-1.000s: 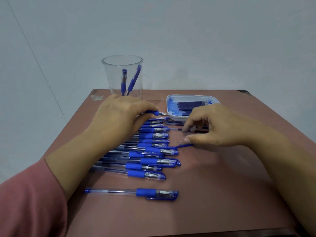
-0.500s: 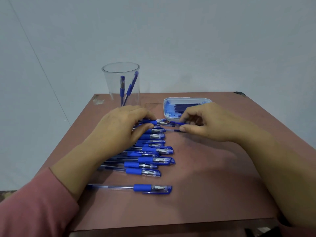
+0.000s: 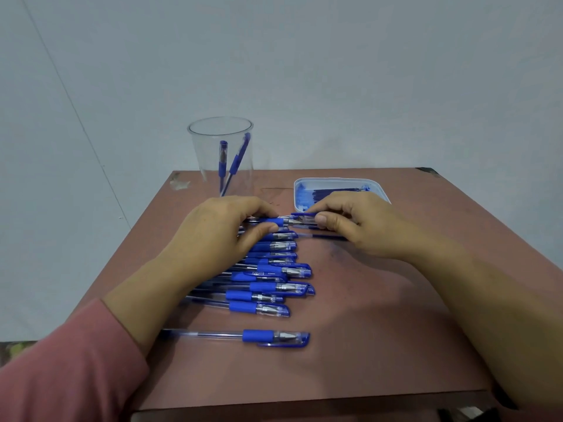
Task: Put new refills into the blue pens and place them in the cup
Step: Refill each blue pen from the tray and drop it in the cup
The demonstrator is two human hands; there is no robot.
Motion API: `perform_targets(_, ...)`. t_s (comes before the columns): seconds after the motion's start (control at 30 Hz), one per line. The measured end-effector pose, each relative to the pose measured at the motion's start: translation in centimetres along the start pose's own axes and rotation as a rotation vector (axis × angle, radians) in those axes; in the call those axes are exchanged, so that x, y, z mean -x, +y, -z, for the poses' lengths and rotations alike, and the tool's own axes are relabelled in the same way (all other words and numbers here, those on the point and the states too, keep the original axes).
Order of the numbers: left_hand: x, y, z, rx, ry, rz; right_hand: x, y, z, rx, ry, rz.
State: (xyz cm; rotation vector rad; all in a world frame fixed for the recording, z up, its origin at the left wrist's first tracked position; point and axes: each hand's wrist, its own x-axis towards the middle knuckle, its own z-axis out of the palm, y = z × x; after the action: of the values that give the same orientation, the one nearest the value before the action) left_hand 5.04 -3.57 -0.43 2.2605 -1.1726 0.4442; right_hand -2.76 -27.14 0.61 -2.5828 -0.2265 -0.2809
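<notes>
The right grip (image 3: pixel 359 223), clamped on a cap (image 3: pixel 303 220), has moved to 12 o'clock, meeting the pen (image 3: pixel 274 222) clamped in the left grip (image 3: pixel 219 233); capping looks next, then the cup (image 3: pixel 202 147).

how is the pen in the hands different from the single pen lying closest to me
The held pen is gripped by the left hand and pinched at its cap end by the right hand; the lone pen lies untouched. The held pen is at the row's far end, near the tray; the lone pen lies apart at the near end. Both have blue grips, tips pointing right.
</notes>
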Motion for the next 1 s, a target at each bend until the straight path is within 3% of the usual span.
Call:
perform_targets(0.43,0.0,0.3,0.0,0.041,0.006,0.017,0.1,-0.8,-0.2,0.016,0.003,-0.006)
perform_targets(0.8,0.0,0.5,-0.2,0.091,0.039,0.03,-0.2,-1.5,-2.0,-0.375,0.105,-0.011)
perform_targets(1.0,0.1,0.5,-0.5,0.081,0.076,-0.009,0.3,-1.5,-1.9,-0.152,0.165,0.07)
